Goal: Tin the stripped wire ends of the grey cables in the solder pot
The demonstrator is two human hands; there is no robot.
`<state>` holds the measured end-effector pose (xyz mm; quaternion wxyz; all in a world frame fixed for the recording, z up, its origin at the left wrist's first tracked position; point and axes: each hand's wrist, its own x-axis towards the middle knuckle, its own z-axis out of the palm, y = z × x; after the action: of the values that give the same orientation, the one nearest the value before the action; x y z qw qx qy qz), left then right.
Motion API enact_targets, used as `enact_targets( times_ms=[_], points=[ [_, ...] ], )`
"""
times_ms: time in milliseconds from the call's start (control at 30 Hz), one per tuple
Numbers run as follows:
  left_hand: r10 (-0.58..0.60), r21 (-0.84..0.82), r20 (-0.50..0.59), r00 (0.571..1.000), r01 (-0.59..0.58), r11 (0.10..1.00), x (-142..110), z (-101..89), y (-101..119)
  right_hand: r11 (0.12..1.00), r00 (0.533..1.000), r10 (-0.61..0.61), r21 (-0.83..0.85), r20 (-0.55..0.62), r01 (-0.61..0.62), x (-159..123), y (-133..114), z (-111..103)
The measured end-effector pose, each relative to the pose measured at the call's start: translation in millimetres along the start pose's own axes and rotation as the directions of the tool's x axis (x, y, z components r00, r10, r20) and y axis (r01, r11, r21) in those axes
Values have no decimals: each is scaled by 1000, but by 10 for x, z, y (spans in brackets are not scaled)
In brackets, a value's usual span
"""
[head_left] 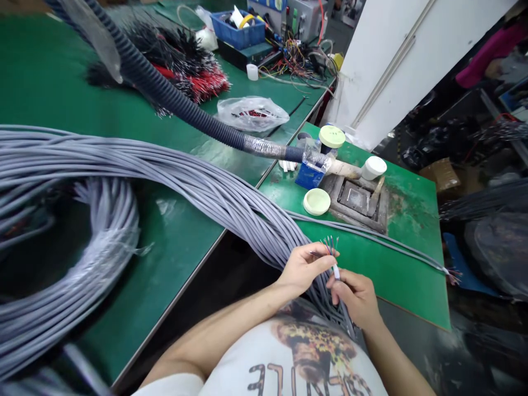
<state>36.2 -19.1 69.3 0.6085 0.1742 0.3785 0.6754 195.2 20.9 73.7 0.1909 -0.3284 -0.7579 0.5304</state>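
Observation:
Close in front of my body, a grey cable's end shows a white section [336, 271] with several thin coloured wires [331, 242] fanning out from it. My left hand [307, 268] is closed, with thumb and fingers pinching at the base of those wires. Just below, my right hand [357, 297] has its fingers curled around the cable under the white section. A thick bundle of grey cables [231, 203] sweeps in from the left and drops beneath my hands to my lap. Two or so separate cables [383, 240] reach right across the board, their stripped wires past its edge.
A solder pot [357, 199] sits on the green board [412, 286], near a pale yellow dish [317, 202] and a white cup [373, 167]. A corrugated hose [181, 104] crosses overhead. Coiled cables [111, 247], a plastic bag [252, 114] and a blue bin [238, 30] occupy the left table.

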Motion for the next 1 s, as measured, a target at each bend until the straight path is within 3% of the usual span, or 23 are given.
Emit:
enact_targets(
  times_ms=[200,600,700,833,900,1000],
  points=[
    [39,18,-85,996,-38,999,10,-26,18,1000,1000,8,24,13,-9,9,46,9],
    [39,-20,-88,995,-41,999,47,-70,-91,998,999,41,47,12,-42,-11,68,23],
    [34,21,-94,995,-32,999,48,-57,-72,979,994,113,170,9,-113,11,47,35],
    [82,115,-75,994,-73,991,39,-29,-55,837,971,235,500,37,-222,99,-51,43],
    [113,134,-57,992,-104,986,38,-25,-67,822,967,254,523,16,-225,154,-117,37],
    [98,106,-31,995,-94,990,40,-37,-96,884,969,244,421,-48,-202,220,-188,26]
  ],
)
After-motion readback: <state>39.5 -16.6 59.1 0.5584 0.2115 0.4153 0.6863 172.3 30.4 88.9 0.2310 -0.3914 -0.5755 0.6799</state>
